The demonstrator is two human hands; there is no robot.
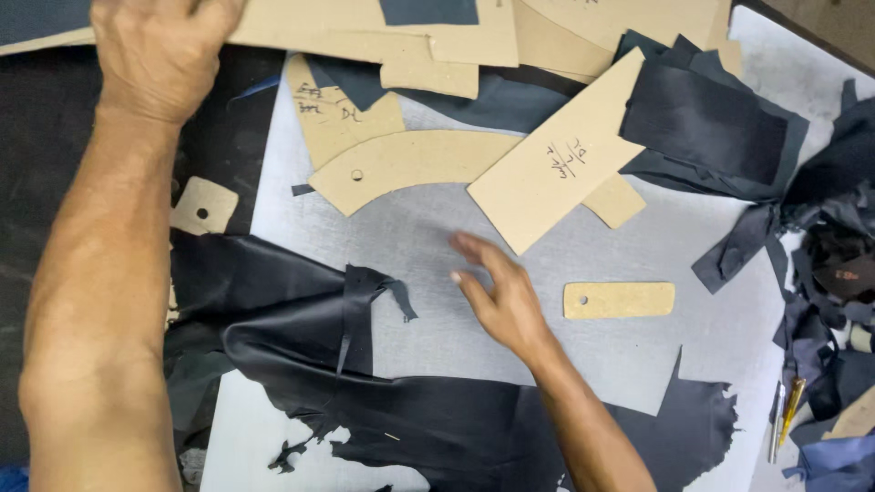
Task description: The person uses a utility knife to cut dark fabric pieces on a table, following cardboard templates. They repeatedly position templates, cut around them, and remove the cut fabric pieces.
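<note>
My left hand (pixel 159 50) reaches to the top left and rests on the edge of a large tan cardboard pattern (pixel 337 27); I cannot see whether its fingers grip it. My right hand (pixel 499 293) hovers over the grey cutting board (pixel 428 237) with fingers spread and nothing in it. Just beyond it lie a curved cardboard pattern (pixel 410 164) with a hole and a rectangular cardboard pattern (pixel 556 159). A small cardboard strip (pixel 620 300) with a hole lies to its right. A large piece of black leather (pixel 410 410) covers the board's near part.
Dark leather offcuts pile up at the right edge (pixel 829 228), with a folded dark piece (pixel 706 123) at the upper right. A small square cardboard tag (pixel 203 206) lies left. Two pen-like tools (pixel 784 415) lie at the lower right.
</note>
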